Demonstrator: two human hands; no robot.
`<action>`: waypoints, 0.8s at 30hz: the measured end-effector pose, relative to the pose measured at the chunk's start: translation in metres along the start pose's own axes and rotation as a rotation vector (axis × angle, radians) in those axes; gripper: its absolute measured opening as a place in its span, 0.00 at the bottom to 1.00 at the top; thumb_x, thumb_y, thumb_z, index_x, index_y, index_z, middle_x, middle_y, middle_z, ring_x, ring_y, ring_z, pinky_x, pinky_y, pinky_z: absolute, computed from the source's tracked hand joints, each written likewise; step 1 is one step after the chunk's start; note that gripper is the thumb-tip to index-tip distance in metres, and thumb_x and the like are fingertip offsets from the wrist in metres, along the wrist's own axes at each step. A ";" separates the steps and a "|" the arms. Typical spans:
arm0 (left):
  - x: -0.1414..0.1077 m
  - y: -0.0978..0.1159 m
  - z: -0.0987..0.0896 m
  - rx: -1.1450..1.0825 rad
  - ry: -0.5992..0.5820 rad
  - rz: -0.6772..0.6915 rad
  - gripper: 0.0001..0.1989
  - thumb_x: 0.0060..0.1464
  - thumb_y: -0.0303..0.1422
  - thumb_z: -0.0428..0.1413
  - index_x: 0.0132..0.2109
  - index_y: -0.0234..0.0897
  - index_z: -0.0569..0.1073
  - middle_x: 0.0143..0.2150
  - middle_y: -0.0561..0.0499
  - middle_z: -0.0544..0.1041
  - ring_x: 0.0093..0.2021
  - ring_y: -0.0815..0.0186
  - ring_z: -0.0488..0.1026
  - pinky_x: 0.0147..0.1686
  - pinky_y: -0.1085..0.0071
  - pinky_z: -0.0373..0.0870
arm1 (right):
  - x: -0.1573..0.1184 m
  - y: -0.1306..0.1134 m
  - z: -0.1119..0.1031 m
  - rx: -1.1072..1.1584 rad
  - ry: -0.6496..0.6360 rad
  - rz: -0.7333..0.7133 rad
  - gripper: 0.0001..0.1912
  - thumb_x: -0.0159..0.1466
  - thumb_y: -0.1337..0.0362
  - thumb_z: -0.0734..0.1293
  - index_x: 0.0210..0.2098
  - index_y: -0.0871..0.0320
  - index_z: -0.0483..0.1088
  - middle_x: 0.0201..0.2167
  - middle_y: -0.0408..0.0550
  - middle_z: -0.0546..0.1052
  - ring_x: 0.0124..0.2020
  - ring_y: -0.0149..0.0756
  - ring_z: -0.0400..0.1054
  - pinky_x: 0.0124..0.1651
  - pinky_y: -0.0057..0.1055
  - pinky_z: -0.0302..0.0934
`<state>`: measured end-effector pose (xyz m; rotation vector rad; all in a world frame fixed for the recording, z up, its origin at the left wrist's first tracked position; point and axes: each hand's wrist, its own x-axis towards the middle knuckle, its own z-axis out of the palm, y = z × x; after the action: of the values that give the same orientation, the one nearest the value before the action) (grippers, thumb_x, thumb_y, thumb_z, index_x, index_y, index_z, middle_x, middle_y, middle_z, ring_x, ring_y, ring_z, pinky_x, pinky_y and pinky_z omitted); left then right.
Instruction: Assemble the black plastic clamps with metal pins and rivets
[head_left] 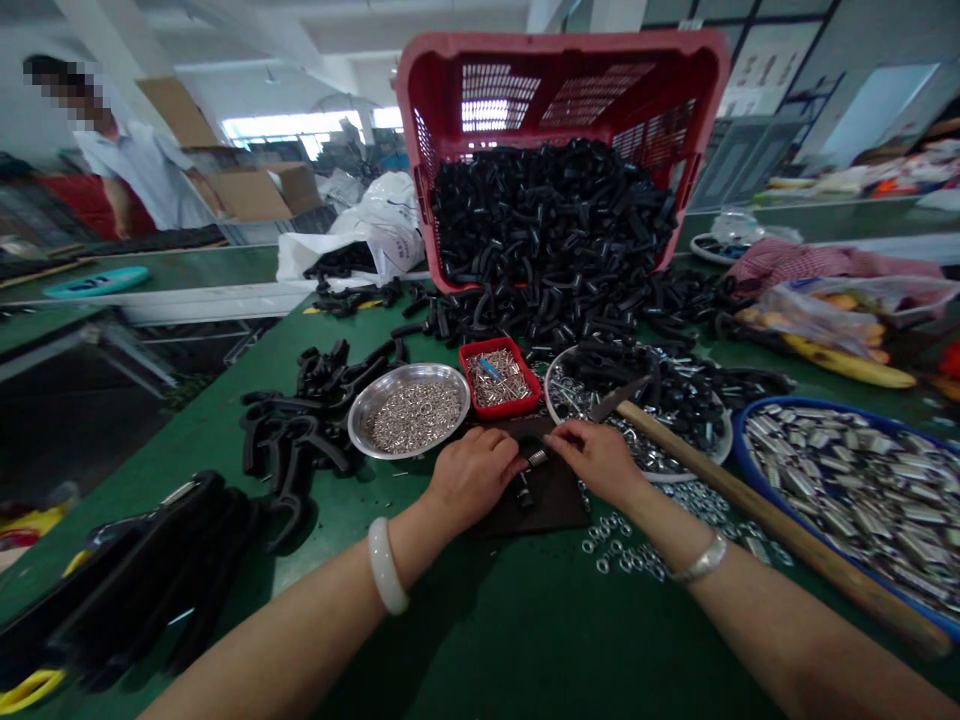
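Over a dark flat mat (pixel 566 512) on the green counter (pixel 480 640), the left hand (pixel 474 474) and right hand (pixel 598 460) pinch a small black plastic piece (pixel 524 494) bearing a ribbed silver metal part (pixel 538 457), apparently mid-fitting, so the next move likely calls for steady alignment.

The left hand (pixel 480 472) and right hand (pixel 598 459) pinch a black part (pixel 524 492) with a metal spring (pixel 537 458) above a dark mat (pixel 559 508) on the green desk (pixel 495 630). Beyond are a metal bowl (pixel 361 425) of small fittings (pixel 417 416), a red tray (pixel 507 409) of pins (pixel 501 380) and a red crate (pixel 559 43) spilling black pieces (pixel 555 215).
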<state>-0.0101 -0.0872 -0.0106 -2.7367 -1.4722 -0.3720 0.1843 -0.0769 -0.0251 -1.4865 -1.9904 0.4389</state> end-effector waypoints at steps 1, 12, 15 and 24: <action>-0.004 0.000 0.000 -0.013 0.014 0.028 0.19 0.54 0.46 0.45 0.43 0.38 0.69 0.46 0.46 0.70 0.44 0.60 0.65 0.41 0.65 0.63 | -0.001 0.000 0.001 0.007 -0.005 -0.013 0.11 0.58 0.58 0.60 0.28 0.56 0.71 0.26 0.44 0.76 0.29 0.32 0.68 0.33 0.27 0.57; -0.009 -0.009 0.004 -0.165 0.013 0.047 0.36 0.35 0.57 0.54 0.47 0.37 0.65 0.48 0.44 0.69 0.50 0.56 0.63 0.56 0.56 0.48 | -0.007 -0.009 0.006 -0.486 -0.011 -0.146 0.12 0.62 0.60 0.58 0.34 0.56 0.72 0.34 0.49 0.75 0.36 0.36 0.68 0.36 0.28 0.58; -0.005 -0.010 0.004 -0.187 0.007 0.015 0.40 0.31 0.57 0.56 0.49 0.36 0.64 0.47 0.44 0.69 0.49 0.55 0.64 0.54 0.58 0.52 | -0.020 -0.012 0.010 -0.629 -0.020 -0.205 0.15 0.63 0.61 0.55 0.45 0.56 0.69 0.42 0.52 0.73 0.41 0.40 0.66 0.36 0.30 0.60; 0.007 -0.014 0.006 -0.201 -0.074 -0.008 0.48 0.25 0.61 0.54 0.52 0.34 0.65 0.48 0.43 0.69 0.48 0.53 0.63 0.50 0.58 0.57 | -0.028 -0.018 0.000 -0.594 -0.099 -0.245 0.19 0.63 0.61 0.55 0.53 0.51 0.62 0.48 0.52 0.68 0.47 0.42 0.61 0.41 0.36 0.62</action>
<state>-0.0165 -0.0726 -0.0163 -2.9295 -1.5429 -0.4476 0.1764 -0.1089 -0.0218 -1.5364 -2.4805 -0.2108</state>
